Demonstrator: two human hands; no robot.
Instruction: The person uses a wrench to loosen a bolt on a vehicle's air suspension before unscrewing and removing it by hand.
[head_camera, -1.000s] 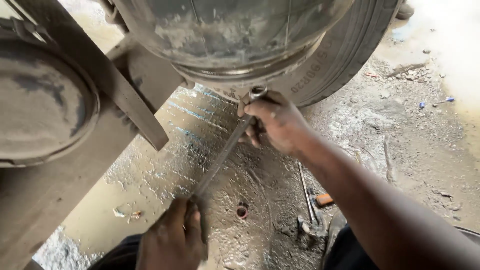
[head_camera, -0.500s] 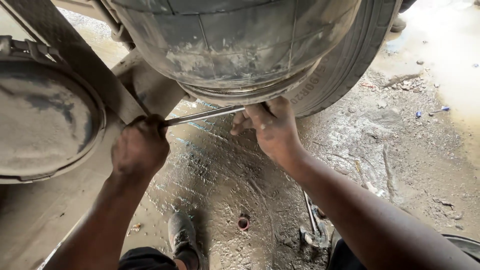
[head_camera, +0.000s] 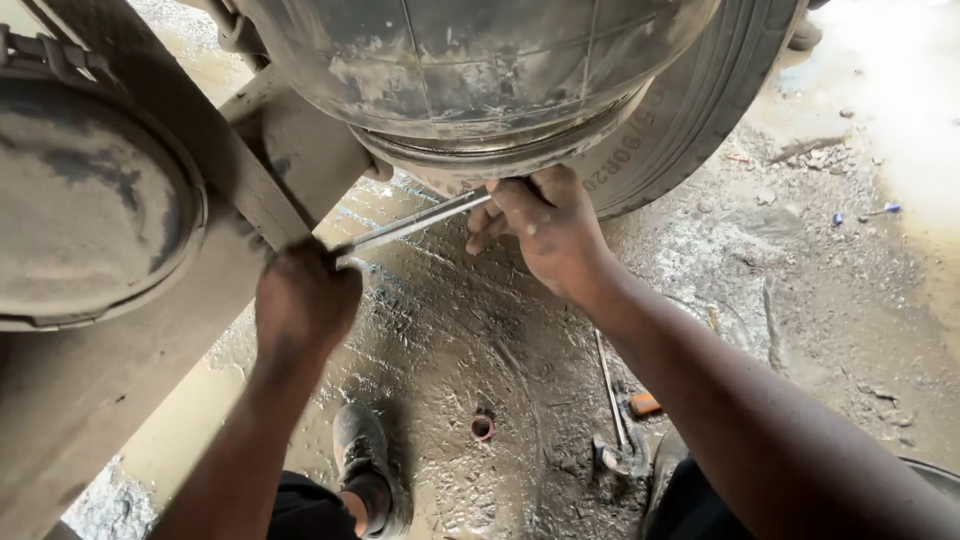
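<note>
- The left hand (head_camera: 305, 300) is clenched in a fist around the lower end of a long metal wrench (head_camera: 410, 224).
- The right hand (head_camera: 545, 228) curls its fingers over the wrench's upper end, pressed up against the underside of the rubber air bag (head_camera: 480, 70).
- The wrench runs slanted between both hands, just below the air bag's metal base, beside the tyre (head_camera: 700, 100).
- On the muddy ground (head_camera: 800, 280) below lie a small red ring (head_camera: 482, 427) and a thin rod (head_camera: 610, 390).

Left hand (head_camera: 305, 300) fisted, arm raised; right hand (head_camera: 545, 228) fingers curled, forearm stretched forward and up.
</note>
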